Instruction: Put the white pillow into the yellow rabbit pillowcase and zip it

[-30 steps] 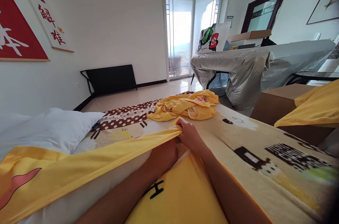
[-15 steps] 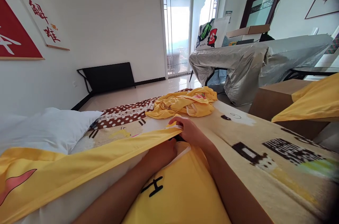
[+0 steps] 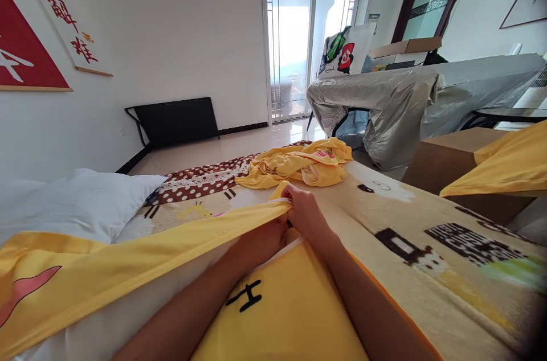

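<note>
A yellow pillowcase [image 3: 128,261] with a pink print stretches across the lower left over a white pillow. My right hand [image 3: 304,212] is closed, pinching the pillowcase's far corner edge. My left hand [image 3: 261,241] reaches under the raised yellow flap beside it; its fingers are hidden by the cloth. Below my arms lies yellow fabric [image 3: 290,315] with a black mark. All of this rests on a bed with a patterned blanket [image 3: 427,247].
A crumpled yellow cloth pile [image 3: 299,164] lies further up the bed. A white pillow [image 3: 81,201] sits at left. A cardboard box [image 3: 448,161] with yellow fabric [image 3: 508,164] stands right, a silver-covered table [image 3: 405,99] behind it. Glass doors are at the back.
My right hand shifted slightly and tightened on the pillowcase's edge; my left hand stays under the flap. The view rose a little.
</note>
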Demonstrator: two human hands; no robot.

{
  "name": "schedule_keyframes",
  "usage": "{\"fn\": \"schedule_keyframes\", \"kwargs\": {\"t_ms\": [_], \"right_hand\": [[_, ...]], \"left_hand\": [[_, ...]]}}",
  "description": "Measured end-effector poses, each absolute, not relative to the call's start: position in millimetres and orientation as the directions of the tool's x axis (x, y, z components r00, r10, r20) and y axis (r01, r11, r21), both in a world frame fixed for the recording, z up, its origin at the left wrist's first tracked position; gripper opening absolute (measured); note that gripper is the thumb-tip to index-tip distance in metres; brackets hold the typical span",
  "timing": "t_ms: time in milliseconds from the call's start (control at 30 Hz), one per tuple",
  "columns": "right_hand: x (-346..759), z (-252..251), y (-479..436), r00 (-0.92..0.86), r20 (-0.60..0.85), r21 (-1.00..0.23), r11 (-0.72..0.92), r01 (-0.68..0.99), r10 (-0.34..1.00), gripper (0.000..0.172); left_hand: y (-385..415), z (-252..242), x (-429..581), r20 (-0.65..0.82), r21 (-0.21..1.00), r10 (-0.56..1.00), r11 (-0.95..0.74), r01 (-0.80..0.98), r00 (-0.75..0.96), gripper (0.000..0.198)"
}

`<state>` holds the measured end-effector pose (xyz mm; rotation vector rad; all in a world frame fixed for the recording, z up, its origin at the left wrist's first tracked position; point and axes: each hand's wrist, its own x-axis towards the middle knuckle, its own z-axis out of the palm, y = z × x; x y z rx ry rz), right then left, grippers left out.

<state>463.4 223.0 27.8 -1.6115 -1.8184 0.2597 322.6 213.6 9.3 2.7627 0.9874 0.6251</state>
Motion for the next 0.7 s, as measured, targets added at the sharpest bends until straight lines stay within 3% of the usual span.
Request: {"fn": "schedule_keyframes", "kwargs": {"t_ms": [167, 367, 567, 700], "right_hand": [[465.7, 18.8, 230.3, -0.017, 0.428, -0.651, 0.321, 0.688, 0.904, 0.028], [468.5, 18.7, 232.2, -0.064, 0.522, -0.605, 0.422, 0.675, 0.851, 0.032], [468.5, 17.1, 233.7, -0.053, 0.531, -0.576, 0.406, 0.709, 0.846, 0.051], [467.6, 20.4, 229.9, -0.045, 0.465, -0.529, 0.318, 0.787, 0.884, 0.036]], "left_hand": [[217.3, 11.2, 323.1, 0.378, 0.438, 0.731, -0.682, 0.585, 0.569, 0.034], [217.9, 13.5, 326.2, 0.371, 0.535, 0.773, -0.631, 0.562, 0.515, 0.031], [224.8, 15.5, 326.6, 0.217, 0.639, 0.816, -0.533, 0.554, 0.535, 0.024], [239.3, 11.5, 326.5, 0.121, 0.642, 0.83, -0.484, 0.595, 0.544, 0.022]]}}
